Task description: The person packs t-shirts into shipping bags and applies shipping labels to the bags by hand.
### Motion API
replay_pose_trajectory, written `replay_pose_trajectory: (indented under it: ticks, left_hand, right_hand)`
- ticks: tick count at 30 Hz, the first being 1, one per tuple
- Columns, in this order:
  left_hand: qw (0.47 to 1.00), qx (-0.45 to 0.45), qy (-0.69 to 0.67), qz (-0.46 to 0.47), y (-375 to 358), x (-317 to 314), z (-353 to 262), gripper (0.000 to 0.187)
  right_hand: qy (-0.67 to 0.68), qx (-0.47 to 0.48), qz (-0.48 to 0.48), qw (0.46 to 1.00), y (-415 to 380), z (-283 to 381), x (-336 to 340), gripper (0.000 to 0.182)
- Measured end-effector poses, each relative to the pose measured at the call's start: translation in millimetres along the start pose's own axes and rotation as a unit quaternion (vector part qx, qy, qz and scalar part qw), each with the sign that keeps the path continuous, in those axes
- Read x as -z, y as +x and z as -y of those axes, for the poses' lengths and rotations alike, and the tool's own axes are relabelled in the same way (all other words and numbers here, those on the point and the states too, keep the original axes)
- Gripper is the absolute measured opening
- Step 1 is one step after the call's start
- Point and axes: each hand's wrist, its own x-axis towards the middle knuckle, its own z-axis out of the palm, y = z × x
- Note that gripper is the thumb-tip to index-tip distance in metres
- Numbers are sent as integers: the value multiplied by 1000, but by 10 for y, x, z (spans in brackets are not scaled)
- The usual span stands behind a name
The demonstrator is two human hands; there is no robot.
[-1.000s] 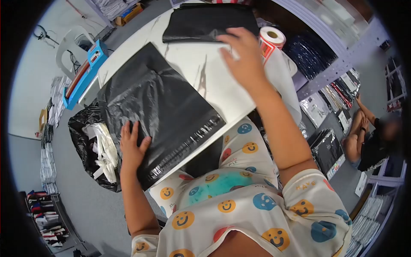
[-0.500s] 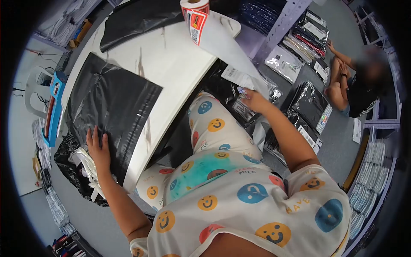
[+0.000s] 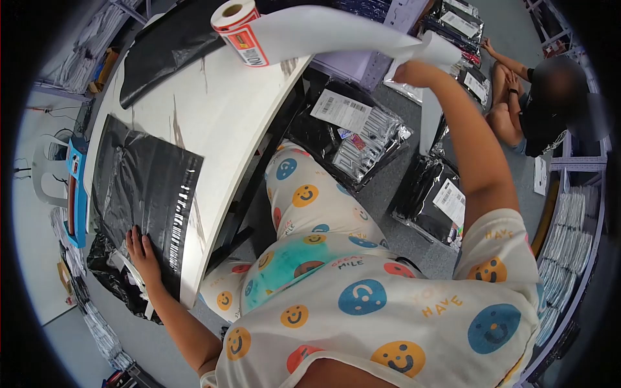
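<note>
My left hand (image 3: 145,255) lies flat on the lower part of a black plastic mailer bag (image 3: 139,178) on the white marbled table (image 3: 239,97), fingers stretched out. My right hand (image 3: 419,74) is raised beyond the table's right side, closed on a long white strip of label backing paper (image 3: 323,29). That strip runs back, arched, to a roll of red-and-white stickers (image 3: 236,29) standing on the table. Below the strip, near my knee, is a stack of clear-wrapped dark packages (image 3: 362,155) with a white printed label (image 3: 341,111) on top.
Another black bag (image 3: 165,55) lies at the table's far end. Wrapped packages (image 3: 433,200) are stacked on the floor to the right, where a person (image 3: 556,110) sits. Shelves of packets (image 3: 563,258) line the right edge. A blue device (image 3: 76,187) stands left of the table.
My right hand has moved up and away from the package stack, pulling the backing strip into a higher arch. My left hand stays on the bag. The view has shifted slightly.
</note>
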Motion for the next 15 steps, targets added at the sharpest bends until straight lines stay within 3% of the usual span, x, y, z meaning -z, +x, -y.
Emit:
replay_pose_trajectory:
  ticks: [1,3,5,7,10,13,14,15]
  left_hand:
    - [1000,-6,3,-4,-6,-1,15,35]
    - [1000,-20,-2,-20,-1,-14,23,33]
    - [998,-38,-16,-43,12,41,7,31]
    - [994,-68,-19,-83,52,108,-24,28]
    - [990,-86,7,-108,142,309,-271,25]
    - [990,-87,-4,-109,165,415,-489,25]
    - [989,-102,1,-112,163,413,-504,26]
    - [990,-96,-5,-99,156,393,-553,26]
  right_hand:
    - [-4,30,71,997,27,107,-44,30]
    - [-31,-16,124,992,-39,326,-283,34]
    - [61,24,123,990,183,267,-788,42]
    - [109,8,10,994,324,363,-1314,55]
    - [1,-68,-43,997,154,839,-1523,74]
    - [-24,-59,11,998,102,971,-1672,79]
    - [-39,-35,-69,996,17,1004,-1714,58]
    - [-21,-19,-74,997,16,970,-1758,51]
